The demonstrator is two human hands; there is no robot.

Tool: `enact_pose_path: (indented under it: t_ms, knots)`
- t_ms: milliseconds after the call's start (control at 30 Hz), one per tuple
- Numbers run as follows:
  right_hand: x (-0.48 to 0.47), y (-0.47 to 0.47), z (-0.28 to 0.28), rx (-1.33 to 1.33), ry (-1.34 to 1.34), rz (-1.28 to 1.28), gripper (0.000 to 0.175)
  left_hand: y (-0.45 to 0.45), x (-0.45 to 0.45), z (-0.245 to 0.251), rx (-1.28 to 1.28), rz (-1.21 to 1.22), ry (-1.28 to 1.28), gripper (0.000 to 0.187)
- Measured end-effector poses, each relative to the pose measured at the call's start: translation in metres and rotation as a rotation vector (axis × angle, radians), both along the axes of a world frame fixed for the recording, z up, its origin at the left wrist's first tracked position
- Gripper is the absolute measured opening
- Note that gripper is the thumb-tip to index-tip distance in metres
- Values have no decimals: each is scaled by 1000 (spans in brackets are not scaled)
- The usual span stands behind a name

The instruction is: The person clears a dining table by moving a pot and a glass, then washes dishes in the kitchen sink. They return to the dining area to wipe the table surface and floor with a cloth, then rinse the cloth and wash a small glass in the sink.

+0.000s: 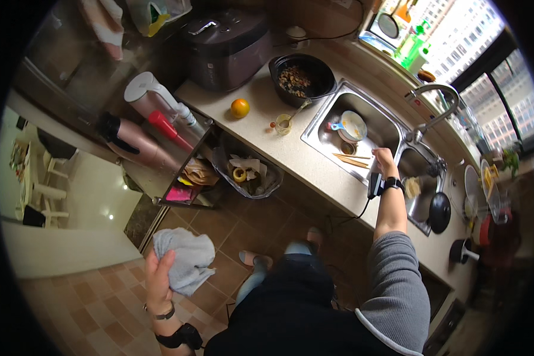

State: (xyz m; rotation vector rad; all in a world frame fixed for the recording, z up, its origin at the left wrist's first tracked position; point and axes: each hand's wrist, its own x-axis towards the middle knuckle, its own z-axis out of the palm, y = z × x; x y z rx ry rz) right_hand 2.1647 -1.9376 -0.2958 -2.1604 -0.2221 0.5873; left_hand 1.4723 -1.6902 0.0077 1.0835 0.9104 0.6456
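Note:
My left hand [159, 276] grips a crumpled grey cloth [184, 260], held out over the floor at lower left. My right hand [383, 161] reaches above the near side of the stainless steel sink [324, 129]; its fingers are bent, and whether they hold anything I cannot tell. Near it in the large basin lie several wooden chopsticks [352, 161]. Beyond them rests a white bowl [355, 126] with food residue and a blue-handled utensil [336, 126]. A small round container [349, 147] sits beside the bowl.
Left of the sink stand a black pot [306, 84] holding food scraps, a glass jar [284, 124], an orange fruit [240, 108] and a multicooker [229, 49]. A lined trash bin [249, 178] is below the counter edge. The faucet [436, 113] arches behind the sink; a black pan [439, 212] is at right.

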Motion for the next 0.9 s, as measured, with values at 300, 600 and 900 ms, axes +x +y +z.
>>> enact_pose_path:
  t_ms: [300, 600, 900]
  knots:
    - [-78, 25, 98, -857, -365, -29, 32, 61, -81, 12, 48, 176, 145, 44]
    - [-59, 18, 61, -625, -329, -57, 19, 77, -76, 34, 201, 213, 429, 41]
    - [-268, 216, 207, 450, 634, 727, 59, 101, -118, 30, 872, 24, 597, 85]
